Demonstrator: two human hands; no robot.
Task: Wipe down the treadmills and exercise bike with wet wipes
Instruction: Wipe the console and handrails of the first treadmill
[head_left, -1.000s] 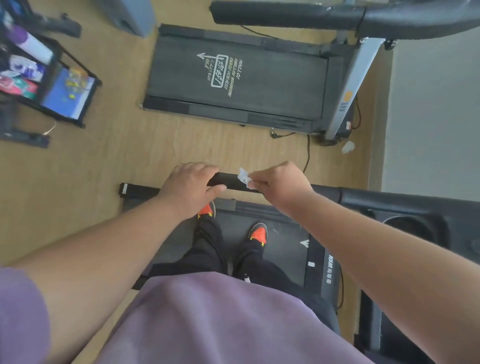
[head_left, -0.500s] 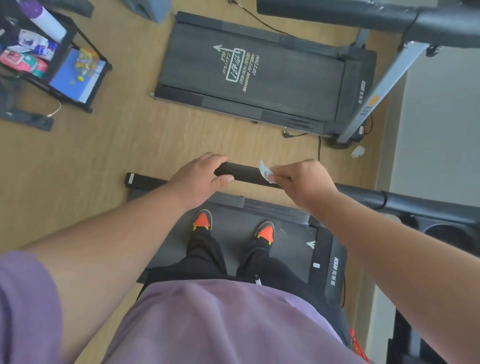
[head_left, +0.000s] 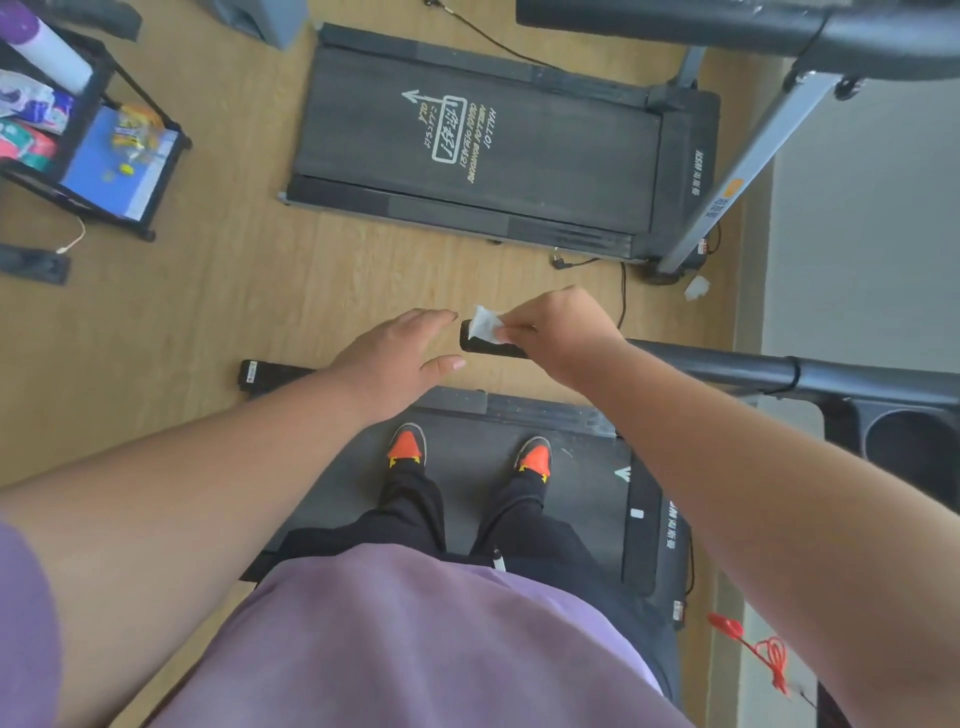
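Note:
I stand on a black treadmill (head_left: 483, 467), orange shoes on its belt. Its black handrail (head_left: 727, 364) runs in from the right and ends at a foam tip near the centre. My right hand (head_left: 558, 332) pinches a small white wet wipe (head_left: 485, 325) and presses it on the handrail's tip. My left hand (head_left: 400, 358) hovers just left of the tip, fingers spread, touching nothing. A second treadmill (head_left: 493, 150) lies on the floor ahead, with its own black handrail (head_left: 727, 26) across the top.
A black wire rack (head_left: 93, 140) with packets and a bottle stands at the far left. Cables (head_left: 621, 291) lie on the wooden floor between the treadmills. A red cord (head_left: 753, 644) hangs at lower right. A grey wall (head_left: 857, 234) bounds the right side.
My left hand has let go of the handrail's end and opened. My right hand has slid the wipe left to the rail's tip.

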